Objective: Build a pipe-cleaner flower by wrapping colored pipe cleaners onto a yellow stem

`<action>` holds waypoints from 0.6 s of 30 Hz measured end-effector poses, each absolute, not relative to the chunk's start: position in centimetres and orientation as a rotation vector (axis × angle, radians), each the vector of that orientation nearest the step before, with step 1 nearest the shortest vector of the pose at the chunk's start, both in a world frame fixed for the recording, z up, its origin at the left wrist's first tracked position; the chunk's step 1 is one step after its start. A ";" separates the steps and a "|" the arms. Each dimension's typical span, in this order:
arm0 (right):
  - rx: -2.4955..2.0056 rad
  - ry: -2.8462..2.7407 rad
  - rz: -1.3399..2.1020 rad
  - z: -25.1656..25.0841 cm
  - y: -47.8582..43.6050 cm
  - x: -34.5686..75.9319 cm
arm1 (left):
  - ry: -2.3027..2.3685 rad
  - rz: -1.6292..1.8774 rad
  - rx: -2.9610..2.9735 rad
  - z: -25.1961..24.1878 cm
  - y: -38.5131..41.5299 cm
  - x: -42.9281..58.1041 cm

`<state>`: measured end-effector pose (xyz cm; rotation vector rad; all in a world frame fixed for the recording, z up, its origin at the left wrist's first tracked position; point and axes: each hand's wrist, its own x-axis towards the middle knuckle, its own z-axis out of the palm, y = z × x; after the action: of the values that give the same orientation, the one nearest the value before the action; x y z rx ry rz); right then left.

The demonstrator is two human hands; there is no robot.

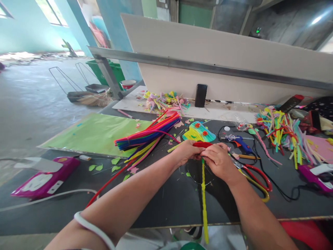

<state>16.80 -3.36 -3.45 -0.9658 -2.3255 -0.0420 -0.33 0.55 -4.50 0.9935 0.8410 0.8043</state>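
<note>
My left hand (187, 151) and my right hand (218, 159) meet over the dark table, fingers pinched together on a red fuzzy pipe-cleaner piece (202, 144). A yellow pipe cleaner (204, 199) hangs down from beneath my fingers past the table edge; how it joins the red piece is hidden. Just beyond lies a yellow and turquoise pipe-cleaner shape (199, 132) with small red flowers. To the left of it rests a bundle of coloured pipe cleaners (149, 133). Scissors with red and yellow handles (260, 178) lie beside my right wrist, near a blue glue gun (242, 144).
Purple power strips stand at the left (47, 177) and far right (316, 177), with cables across the table (156, 211). A green sheet (99, 133) lies at the left. A phone (201, 95) leans against the white board (171, 80). Pipe-cleaner pieces (282, 130) are heaped at the right.
</note>
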 end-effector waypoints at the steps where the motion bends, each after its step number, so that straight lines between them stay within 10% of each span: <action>1: -0.976 -2.333 -0.040 -3.5 -3.3 16.8 | 0.845 0.782 0.979 -4.5 0.6 -0.4; 18: -1.151 -2.222 -0.178 -4.0 -3.3 16.7 | 0.744 0.677 0.922 -3.8 1.2 -1.5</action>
<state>16.68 -3.31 -3.99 -1.1506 -2.2218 -0.1777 -1.46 1.23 -3.83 0.9224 0.7440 0.6774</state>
